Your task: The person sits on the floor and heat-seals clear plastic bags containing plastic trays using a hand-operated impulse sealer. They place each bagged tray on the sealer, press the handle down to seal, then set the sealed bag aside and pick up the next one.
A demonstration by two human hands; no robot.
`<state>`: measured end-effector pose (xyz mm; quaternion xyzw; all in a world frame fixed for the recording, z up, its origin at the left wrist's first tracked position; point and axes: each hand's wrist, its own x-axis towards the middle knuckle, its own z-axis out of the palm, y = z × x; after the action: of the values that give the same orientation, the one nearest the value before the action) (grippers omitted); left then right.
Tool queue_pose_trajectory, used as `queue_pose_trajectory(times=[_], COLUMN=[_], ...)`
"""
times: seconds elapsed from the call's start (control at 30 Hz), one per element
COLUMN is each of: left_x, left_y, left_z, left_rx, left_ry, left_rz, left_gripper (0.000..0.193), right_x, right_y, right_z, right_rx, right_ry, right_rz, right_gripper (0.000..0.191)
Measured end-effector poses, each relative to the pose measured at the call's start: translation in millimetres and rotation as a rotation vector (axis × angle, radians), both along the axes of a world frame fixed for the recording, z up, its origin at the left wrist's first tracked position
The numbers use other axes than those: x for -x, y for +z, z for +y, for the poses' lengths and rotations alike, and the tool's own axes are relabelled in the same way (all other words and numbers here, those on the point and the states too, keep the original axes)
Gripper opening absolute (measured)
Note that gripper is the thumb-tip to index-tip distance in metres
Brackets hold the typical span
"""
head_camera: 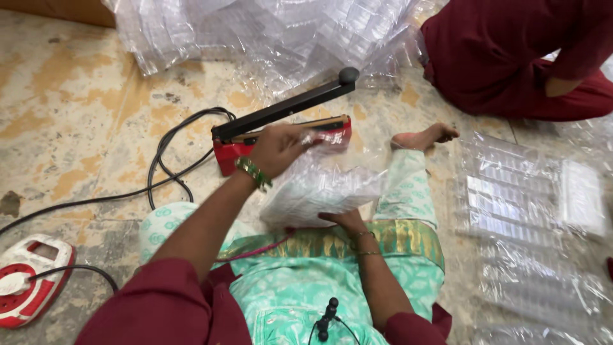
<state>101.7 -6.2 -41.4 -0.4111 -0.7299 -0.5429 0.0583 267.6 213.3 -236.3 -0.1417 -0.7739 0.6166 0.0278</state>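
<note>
Resting on right fingers (338, 219), clear plastic packet (319, 191)

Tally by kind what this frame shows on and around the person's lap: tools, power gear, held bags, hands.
Heat sealer, red base with black arm raised: 1
Red and white extension socket: 1
Black cable: 1
Clear plastic bag held: 1
Own hands, left hand and right hand: 2
Total: 6
Loose clear packs on the floor are too jumbled to count.

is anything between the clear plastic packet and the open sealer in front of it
Nothing visible. The clear plastic packet, held by the left hand and right hand, already reaches the red sealer, whose black arm is raised. The left hand hides part of the bar.
</note>
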Motion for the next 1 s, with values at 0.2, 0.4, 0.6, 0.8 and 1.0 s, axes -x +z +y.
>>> queue_pose_trajectory(times=[0.2,0.4,0.6,0.8,1.0], left_x=[129.8,185.8,239.6,268.4,233.0], left_y=[71.0,50.9,-14.7,-79.1,-121.0], left_z=[82.8,233.5,287.8,188.6,36.6], left_rx=[0.351,0.711,0.797,1.034,0.612], left_ry=[0.065,-0.247,-0.4,-0.149,0.056], left_rz=[-0.041,-0.039,-0.346,-0.494,-0.779], left_gripper=[0.041,0.03,0.024,0.022,0.022], right_x=[-48.6,-61.9,-47.4,-38.1,-10.0], right_y=[52.2,66.6,27.7,-13.5,-23.1], right_z=[68.5,118.2,143.0,139.4,96.4], right_rx=[0.454,0.589,0.66,0.616,0.472], right_ry=[-0.247,-0.386,-0.45,-0.257,0.036], right_rz=[0.252,0.171,0.06,-0.115,-0.235], right_gripper=[0.066,0.056,0.047,0.045,0.048])
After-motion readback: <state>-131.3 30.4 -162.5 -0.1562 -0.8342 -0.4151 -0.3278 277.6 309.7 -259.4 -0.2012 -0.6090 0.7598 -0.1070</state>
